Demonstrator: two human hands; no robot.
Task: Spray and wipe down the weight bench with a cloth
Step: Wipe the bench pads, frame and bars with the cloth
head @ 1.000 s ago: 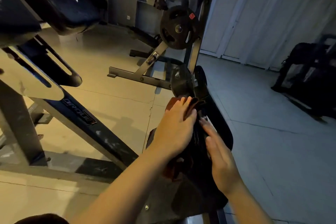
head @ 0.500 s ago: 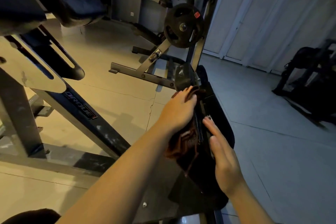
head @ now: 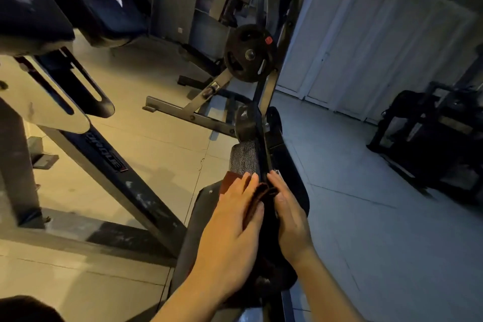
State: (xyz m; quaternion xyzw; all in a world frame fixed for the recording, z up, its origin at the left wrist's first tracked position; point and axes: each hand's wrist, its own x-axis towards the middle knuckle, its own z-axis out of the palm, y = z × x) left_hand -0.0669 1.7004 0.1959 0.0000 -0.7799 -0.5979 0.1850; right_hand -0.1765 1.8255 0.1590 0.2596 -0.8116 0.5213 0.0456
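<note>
A dark padded weight bench [head: 292,185] runs away from me, down the middle of the view. My left hand [head: 232,222] lies flat on a reddish-brown cloth [head: 258,196] and presses it onto the pad's left part. The cloth bunches between my two hands. My right hand [head: 290,214] rests beside it on the pad, fingers straight, its fingertips touching the cloth's edge. A grey textured patch [head: 243,158] of the bench shows just beyond my left fingertips. No spray bottle is in view.
A black weight plate [head: 248,53] hangs on a metal frame past the bench's far end. A large machine with a slanted beam [head: 112,165] and dark pads stands on the left. More dark equipment [head: 431,133] sits at the right on the tiled floor.
My left hand has slid the cloth back toward me along the bench, uncovering the grey patch. My right hand moved up next to it.
</note>
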